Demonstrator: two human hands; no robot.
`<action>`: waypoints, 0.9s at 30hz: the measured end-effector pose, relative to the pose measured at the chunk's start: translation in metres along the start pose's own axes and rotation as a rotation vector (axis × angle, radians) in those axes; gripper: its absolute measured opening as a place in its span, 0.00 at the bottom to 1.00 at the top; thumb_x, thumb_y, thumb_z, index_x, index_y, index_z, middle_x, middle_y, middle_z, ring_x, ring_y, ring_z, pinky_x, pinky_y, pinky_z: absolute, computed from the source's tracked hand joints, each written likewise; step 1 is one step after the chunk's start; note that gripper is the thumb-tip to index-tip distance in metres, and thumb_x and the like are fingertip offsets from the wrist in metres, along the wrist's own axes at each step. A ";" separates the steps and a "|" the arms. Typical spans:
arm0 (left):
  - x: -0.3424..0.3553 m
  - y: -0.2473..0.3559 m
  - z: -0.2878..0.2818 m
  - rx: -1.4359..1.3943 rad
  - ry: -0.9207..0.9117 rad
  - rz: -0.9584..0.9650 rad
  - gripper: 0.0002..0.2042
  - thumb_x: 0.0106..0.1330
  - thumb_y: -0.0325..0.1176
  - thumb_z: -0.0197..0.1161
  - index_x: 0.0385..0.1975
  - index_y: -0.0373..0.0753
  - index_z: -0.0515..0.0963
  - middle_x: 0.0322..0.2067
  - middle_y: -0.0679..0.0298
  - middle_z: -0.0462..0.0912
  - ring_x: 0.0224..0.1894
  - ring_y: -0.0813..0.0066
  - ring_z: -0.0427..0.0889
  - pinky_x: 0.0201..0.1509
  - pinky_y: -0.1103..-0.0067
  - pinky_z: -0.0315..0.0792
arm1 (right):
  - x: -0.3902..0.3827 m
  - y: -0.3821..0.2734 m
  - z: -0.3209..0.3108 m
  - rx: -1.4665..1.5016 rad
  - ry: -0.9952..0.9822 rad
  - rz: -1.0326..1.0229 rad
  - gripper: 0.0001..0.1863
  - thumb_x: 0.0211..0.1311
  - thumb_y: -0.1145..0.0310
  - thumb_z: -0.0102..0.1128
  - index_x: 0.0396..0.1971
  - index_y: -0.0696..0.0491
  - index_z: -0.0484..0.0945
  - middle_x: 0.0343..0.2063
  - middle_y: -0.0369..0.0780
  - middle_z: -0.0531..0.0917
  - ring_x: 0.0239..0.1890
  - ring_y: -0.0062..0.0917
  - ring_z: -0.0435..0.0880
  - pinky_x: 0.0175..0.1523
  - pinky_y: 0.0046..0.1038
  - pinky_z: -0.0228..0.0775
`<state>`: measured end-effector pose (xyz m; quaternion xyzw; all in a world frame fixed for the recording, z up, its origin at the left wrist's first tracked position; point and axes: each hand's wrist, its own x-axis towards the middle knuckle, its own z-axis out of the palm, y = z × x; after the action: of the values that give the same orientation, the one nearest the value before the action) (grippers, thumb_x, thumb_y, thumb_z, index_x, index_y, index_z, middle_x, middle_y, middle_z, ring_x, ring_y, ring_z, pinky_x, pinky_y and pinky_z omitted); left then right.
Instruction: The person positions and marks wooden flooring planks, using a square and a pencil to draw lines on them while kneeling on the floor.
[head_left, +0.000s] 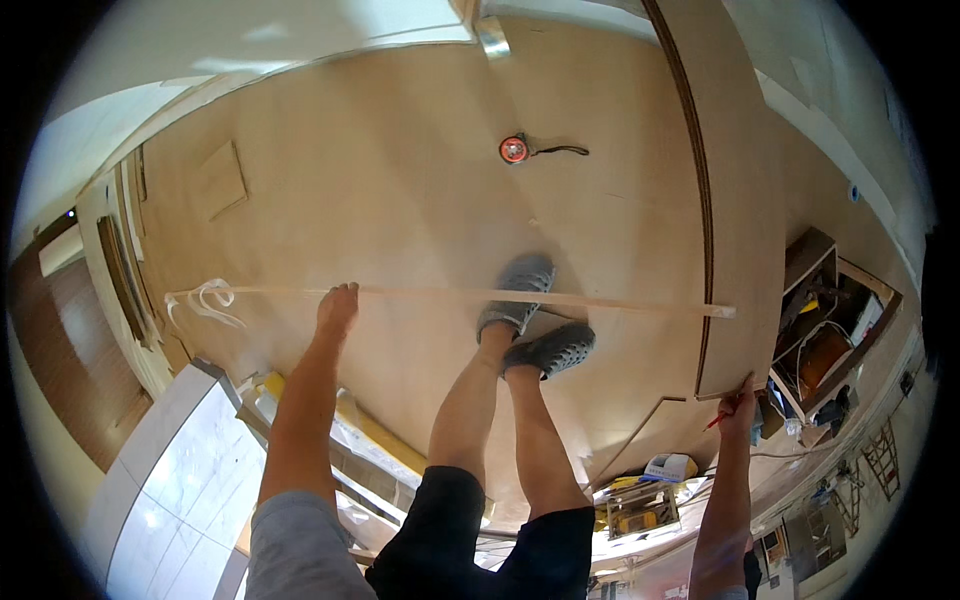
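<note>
A long, thin, pale strip (pixel 440 292) runs across the view, passing over one of my grey clogs (pixel 528 272). My left hand (pixel 341 303) is closed around it left of my feet. Its right end lies on a large brown board (pixel 738 200) with a dark edge. Near the strip's left end, a white ribbon-like piece (pixel 215 292) hangs in curls. At the board's near corner, my right hand (pixel 739 406) is closed on a slim red pencil or pen (pixel 714 421), with its fingers against or close to the board's edge.
Ahead on the wood-coloured surface lies a red tape measure (pixel 514 149) with a black strap. A small flat panel (pixel 226 180) is at far left. To the right stands an open wooden box (pixel 838 325) with cables. Marble-look panels (pixel 185 465) and a tool crate (pixel 642 510) are nearer me.
</note>
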<state>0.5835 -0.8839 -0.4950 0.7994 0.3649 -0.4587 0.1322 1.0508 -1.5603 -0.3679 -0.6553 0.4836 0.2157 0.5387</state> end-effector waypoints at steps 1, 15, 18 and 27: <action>0.002 0.013 0.000 -0.011 0.048 0.012 0.13 0.73 0.33 0.46 0.46 0.37 0.77 0.46 0.52 0.82 0.52 0.50 0.80 0.56 0.60 0.76 | -0.002 -0.006 -0.007 -0.017 -0.057 -0.039 0.17 0.67 0.46 0.61 0.40 0.45 0.77 0.26 0.30 0.78 0.12 0.12 0.61 0.13 0.15 0.48; -0.142 0.177 -0.044 -0.281 0.626 0.466 0.29 0.57 0.30 0.69 0.61 0.40 0.71 0.60 0.55 0.70 0.62 0.51 0.68 0.67 0.59 0.63 | -0.070 -0.104 0.000 0.040 0.017 -0.160 0.24 0.59 0.45 0.71 0.39 0.50 0.77 0.26 0.32 0.76 0.12 0.14 0.59 0.16 0.18 0.51; -0.106 0.280 -0.098 -0.228 0.638 0.432 0.34 0.60 0.39 0.68 0.67 0.38 0.66 0.65 0.49 0.66 0.66 0.50 0.66 0.70 0.60 0.61 | -0.054 -0.103 -0.012 0.040 0.009 -0.148 0.29 0.63 0.49 0.68 0.52 0.57 0.74 0.43 0.39 0.79 0.34 0.24 0.76 0.33 0.28 0.71; -0.175 0.357 -0.056 -1.060 -0.431 0.469 0.37 0.71 0.49 0.62 0.70 0.30 0.56 0.59 0.47 0.77 0.61 0.55 0.77 0.60 0.68 0.72 | -0.093 -0.055 0.012 0.106 -0.028 -0.291 0.21 0.62 0.50 0.70 0.44 0.50 0.78 0.26 0.30 0.78 0.15 0.13 0.66 0.17 0.19 0.55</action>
<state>0.8163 -1.1833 -0.3635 0.5731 0.3226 -0.3249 0.6797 1.0610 -1.5144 -0.2697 -0.6862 0.3866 0.1184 0.6046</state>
